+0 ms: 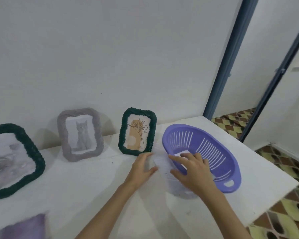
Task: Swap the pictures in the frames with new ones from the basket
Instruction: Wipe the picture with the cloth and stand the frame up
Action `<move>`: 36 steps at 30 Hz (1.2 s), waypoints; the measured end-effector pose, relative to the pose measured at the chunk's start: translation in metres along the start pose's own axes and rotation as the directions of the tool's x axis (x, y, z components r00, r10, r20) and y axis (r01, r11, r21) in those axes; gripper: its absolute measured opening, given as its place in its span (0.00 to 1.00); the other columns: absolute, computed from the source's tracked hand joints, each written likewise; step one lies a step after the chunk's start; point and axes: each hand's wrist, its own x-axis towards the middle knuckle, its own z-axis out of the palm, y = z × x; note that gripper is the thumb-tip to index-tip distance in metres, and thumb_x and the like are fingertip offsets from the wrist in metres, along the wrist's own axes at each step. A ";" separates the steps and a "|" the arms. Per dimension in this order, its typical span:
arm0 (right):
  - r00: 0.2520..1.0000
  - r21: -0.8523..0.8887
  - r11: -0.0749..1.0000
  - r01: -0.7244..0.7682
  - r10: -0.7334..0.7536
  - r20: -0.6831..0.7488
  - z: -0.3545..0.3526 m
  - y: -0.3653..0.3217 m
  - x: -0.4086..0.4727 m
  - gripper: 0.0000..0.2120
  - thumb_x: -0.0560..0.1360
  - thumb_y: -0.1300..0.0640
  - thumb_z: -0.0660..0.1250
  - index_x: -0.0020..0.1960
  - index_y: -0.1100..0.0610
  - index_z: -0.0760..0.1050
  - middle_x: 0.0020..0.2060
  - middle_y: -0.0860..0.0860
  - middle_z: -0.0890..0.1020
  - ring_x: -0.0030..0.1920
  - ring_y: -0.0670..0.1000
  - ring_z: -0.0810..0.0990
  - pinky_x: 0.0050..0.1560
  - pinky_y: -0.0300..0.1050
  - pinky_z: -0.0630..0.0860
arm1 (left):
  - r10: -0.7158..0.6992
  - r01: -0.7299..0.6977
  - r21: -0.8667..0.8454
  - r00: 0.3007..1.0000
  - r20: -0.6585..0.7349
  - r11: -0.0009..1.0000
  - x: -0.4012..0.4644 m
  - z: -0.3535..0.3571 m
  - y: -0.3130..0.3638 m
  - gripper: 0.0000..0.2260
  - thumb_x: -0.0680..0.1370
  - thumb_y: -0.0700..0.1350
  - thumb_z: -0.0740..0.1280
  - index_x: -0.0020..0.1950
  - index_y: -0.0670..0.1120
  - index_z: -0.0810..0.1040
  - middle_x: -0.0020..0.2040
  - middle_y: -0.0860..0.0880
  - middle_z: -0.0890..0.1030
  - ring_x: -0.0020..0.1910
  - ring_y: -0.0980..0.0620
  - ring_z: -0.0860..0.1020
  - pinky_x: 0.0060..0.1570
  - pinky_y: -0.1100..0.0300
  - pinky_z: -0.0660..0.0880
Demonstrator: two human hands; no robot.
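Observation:
Three woven frames lean against the wall: a dark green one with a plant drawing (137,131), a grey one with a cat picture (80,134), and a large dark green one (16,161) at far left. A purple slotted basket (219,152) sits tilted on the white table. A white paper (161,162) lies between my hands beside the basket's left rim. My left hand (142,167) touches the paper's left edge with relaxed fingers. My right hand (191,167) reaches over the basket rim, fingers spread on another white paper (181,153) inside.
A blurred purple object (24,226) lies at the table's front left. The table's right edge (273,169) drops to a patterned tile floor. A blue door frame (230,57) stands at the back right.

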 end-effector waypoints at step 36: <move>0.985 0.179 0.974 0.142 -0.156 0.068 0.012 0.072 0.038 0.27 0.76 0.48 0.63 0.72 0.42 0.58 0.62 0.49 0.76 0.59 0.51 0.74 0.63 0.50 0.71 | -0.194 0.157 -0.250 0.972 -0.130 0.955 -0.005 0.025 0.037 0.27 0.63 0.36 0.77 0.52 0.60 0.74 0.52 0.57 0.76 0.53 0.56 0.74 0.51 0.63 0.73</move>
